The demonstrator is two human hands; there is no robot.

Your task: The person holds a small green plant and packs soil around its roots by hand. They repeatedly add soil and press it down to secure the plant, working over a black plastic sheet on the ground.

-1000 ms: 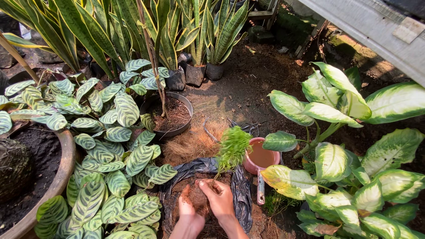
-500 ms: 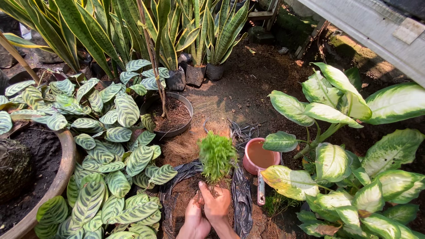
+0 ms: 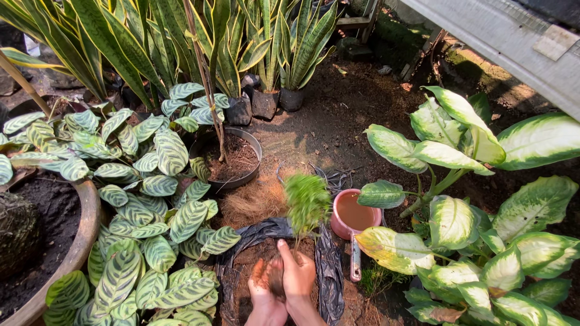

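While our right hand (image 3: 299, 274) grips the small green seedling (image 3: 307, 202) upright in the black bag (image 3: 329, 265), our open left hand (image 3: 264, 287) firms soil; packing seems unfinished.

Both forearms come up from the bottom edge, close together. The left hand (image 3: 264, 284) is cupped, palm turned inward, its soil-dusted fingers (image 3: 258, 273) pointing up. The right hand (image 3: 297, 271) presses against it, fingers curled closed around a thin stem, thumb (image 3: 283, 249) raised at the top.
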